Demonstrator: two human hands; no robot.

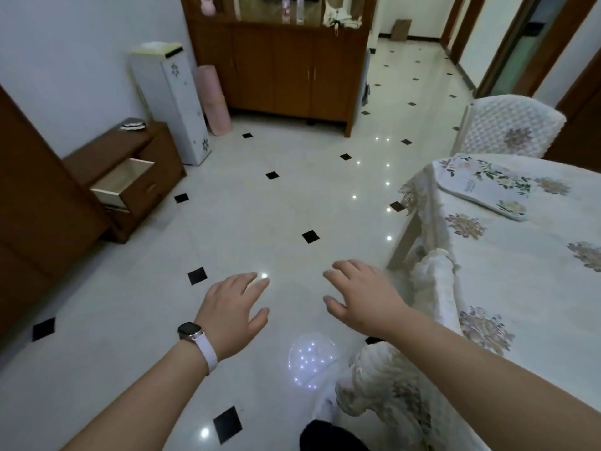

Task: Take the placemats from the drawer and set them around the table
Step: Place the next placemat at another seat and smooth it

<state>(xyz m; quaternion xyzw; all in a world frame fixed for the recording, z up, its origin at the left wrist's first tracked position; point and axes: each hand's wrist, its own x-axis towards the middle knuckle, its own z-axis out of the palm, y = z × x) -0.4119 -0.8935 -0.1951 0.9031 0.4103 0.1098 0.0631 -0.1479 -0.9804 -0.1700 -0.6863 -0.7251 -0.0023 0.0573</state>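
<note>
A floral placemat lies flat on the table near its far left corner. The table wears a white cloth with flower patches. At the left wall a low brown cabinet has its top drawer pulled out; its inside looks pale and I see nothing in it. My left hand, with a watch on the wrist, and my right hand are both held out over the floor, fingers apart, holding nothing.
Two covered chairs stand tucked at the table's near side and another chair at its far end. A white narrow unit, a pink rolled mat and a large wooden sideboard line the back. Glossy tiled floor lies between.
</note>
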